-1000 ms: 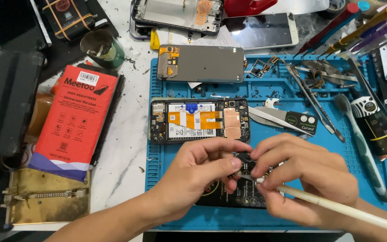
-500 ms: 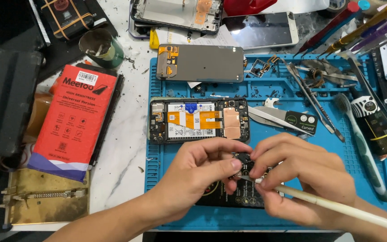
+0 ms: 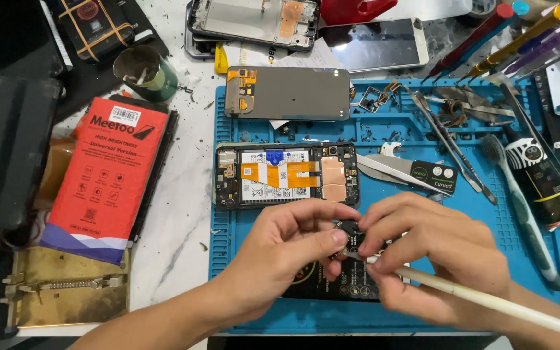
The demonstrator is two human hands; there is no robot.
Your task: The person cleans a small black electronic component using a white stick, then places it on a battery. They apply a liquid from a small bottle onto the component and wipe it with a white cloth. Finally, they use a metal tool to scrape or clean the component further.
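Item: small black component (image 3: 347, 234), pinched between the fingertips of my left hand (image 3: 293, 249) and my right hand (image 3: 435, 259), low over the blue repair mat (image 3: 254, 304), just in front of the opened phone (image 3: 286, 175).

Left hand: closed to a thumb-and-finger pinch on the component's left side.

Right hand: fingers curled shut around a long cream-coloured tool (image 3: 487, 301), its tip at the component; fingertips steady the part's right edge.

Under the hands: a dark flat panel (image 3: 332, 288), mostly hidden by my fingers.

Risks, as I judge them: the part is small and held only at its edges, so a slip of the tool tip could flick it off among the clutter. Too much pressure from the tip could scratch or crack it. Any thin cable attached could tear; I cannot tell whether there is one.

Surroundings: curved tweezers (image 3: 409, 172) and straight tweezers (image 3: 452, 149) to the right of the phone; a grey screen panel (image 3: 293, 94) behind it; a red box (image 3: 108, 175) to the left on the white worktop (image 3: 183, 214); a brass jig (image 3: 66, 291) at the near left. The tweezers lie close to my right hand's path.
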